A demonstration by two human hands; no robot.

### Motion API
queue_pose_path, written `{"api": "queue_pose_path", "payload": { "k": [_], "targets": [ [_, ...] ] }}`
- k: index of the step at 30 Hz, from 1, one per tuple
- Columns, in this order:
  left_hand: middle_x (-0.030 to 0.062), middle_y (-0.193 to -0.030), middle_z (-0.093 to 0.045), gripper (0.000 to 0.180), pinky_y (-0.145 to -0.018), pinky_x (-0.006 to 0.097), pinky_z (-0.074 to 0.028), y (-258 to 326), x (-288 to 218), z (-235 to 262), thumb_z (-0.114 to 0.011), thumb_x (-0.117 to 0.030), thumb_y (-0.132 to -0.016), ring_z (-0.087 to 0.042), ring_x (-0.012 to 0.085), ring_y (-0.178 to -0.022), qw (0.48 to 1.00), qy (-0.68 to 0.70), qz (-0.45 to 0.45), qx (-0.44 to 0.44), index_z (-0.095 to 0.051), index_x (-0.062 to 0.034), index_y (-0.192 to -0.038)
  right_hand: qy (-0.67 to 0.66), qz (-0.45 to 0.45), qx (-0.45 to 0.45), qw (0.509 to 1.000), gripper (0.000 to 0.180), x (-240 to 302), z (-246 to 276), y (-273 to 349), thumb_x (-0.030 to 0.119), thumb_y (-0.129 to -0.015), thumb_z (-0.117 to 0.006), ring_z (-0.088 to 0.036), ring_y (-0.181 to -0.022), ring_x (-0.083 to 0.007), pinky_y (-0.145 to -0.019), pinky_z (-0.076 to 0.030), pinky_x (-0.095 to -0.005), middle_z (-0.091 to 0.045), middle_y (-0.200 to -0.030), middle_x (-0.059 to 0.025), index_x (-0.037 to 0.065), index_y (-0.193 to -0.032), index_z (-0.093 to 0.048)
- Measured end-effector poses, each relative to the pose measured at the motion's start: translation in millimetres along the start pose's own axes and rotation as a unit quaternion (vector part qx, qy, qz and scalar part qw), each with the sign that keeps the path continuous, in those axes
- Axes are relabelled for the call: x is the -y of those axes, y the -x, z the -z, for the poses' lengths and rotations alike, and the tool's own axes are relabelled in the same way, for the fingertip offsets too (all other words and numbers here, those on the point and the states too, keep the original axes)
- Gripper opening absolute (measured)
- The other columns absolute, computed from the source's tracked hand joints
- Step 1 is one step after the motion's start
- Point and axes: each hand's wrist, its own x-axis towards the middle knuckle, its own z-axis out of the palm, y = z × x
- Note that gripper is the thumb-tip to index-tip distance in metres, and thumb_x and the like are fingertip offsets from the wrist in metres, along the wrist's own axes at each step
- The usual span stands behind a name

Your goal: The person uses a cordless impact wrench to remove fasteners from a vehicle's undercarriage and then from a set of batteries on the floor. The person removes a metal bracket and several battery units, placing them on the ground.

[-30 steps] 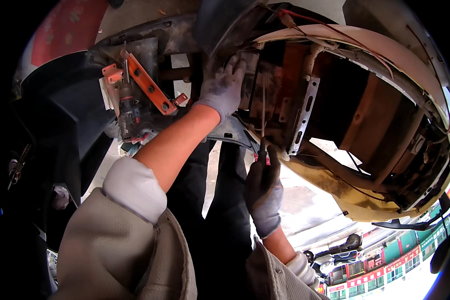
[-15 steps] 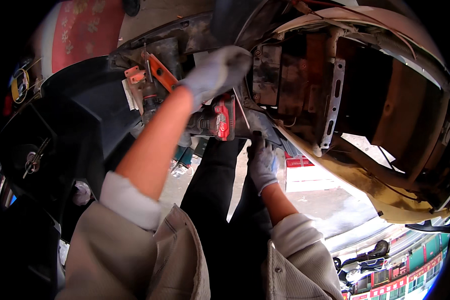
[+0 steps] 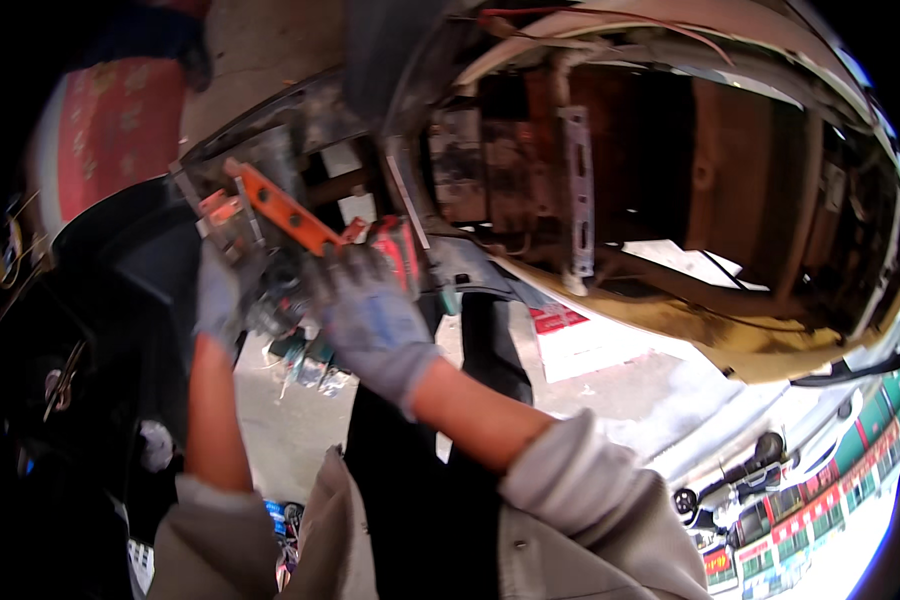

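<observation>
A black-and-red cordless drill [image 3: 275,300] lies on the dark panel in front of me, its red battery [image 3: 398,255] on the right. My right hand [image 3: 375,320], in a grey work glove, lies across the drill's handle with its fingers bent over it. At the drill's front end is my left hand [image 3: 220,295], also gloved; motion blur and the tool hide its fingertips. An orange metal bracket with holes [image 3: 285,208] slants just beyond the drill. A smaller orange piece [image 3: 225,210] sits to its left.
To the right a vehicle's open front frame [image 3: 705,180] has a perforated metal bar [image 3: 577,195] and a yellowish lower edge. Dark curved body panels [image 3: 120,260] fill the left. A red mat [image 3: 120,135] lies at far left. A red-and-white box [image 3: 580,340] stands on the floor.
My right hand has moved left from the frame's edge onto the drill. My left hand has dropped back leftward from above the bracket to the drill's front. The view has shifted right.
</observation>
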Motion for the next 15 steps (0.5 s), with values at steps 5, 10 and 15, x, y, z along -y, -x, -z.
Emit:
{"api": "queue_pose_path", "payload": {
  "k": [5,10,15],
  "targets": [
    [0.0049,-0.085,-0.058,0.030,-0.060,0.024,-0.048,72,-41,-7,-0.066,-0.005,-0.087,-0.059,0.0109,-0.068,0.980,-0.155,-0.116,-0.036,-0.052,-0.0018,-0.113,-0.079,-0.025,0.135,0.987,0.061,3,-2,9,0.015,-0.081,-0.057,-0.045,-0.127,-0.0383,-0.111,-0.027,-0.0522,-0.052,-0.132,-0.0214,-0.001,-0.138,-0.042],
    [0.0068,-0.098,-0.063,0.033,-0.080,0.029,-0.049,80,-83,-55,-0.066,-0.029,-0.089,-0.061,0.0146,-0.090,0.975,-0.017,0.113,0.193,-0.059,-0.0021,-0.107,-0.156,-0.070,0.103,0.980,0.083,-24,91,61,0.023,-0.065,-0.077,-0.055,-0.103,-0.0349,-0.092,-0.039,-0.0459,-0.060,-0.108,-0.0144,0.004,-0.137,-0.042],
    [0.0030,-0.093,-0.059,0.052,-0.086,0.028,-0.044,114,-53,-162,-0.056,-0.051,-0.093,-0.055,0.0131,-0.087,0.863,0.231,0.144,0.426,-0.062,-0.0016,-0.110,-0.076,-0.309,0.046,0.947,0.053,-39,129,147,0.021,-0.069,-0.078,-0.067,-0.087,-0.0306,-0.076,-0.054,-0.0381,-0.068,-0.097,-0.0131,0.006,-0.116,-0.060]
  ]
}}
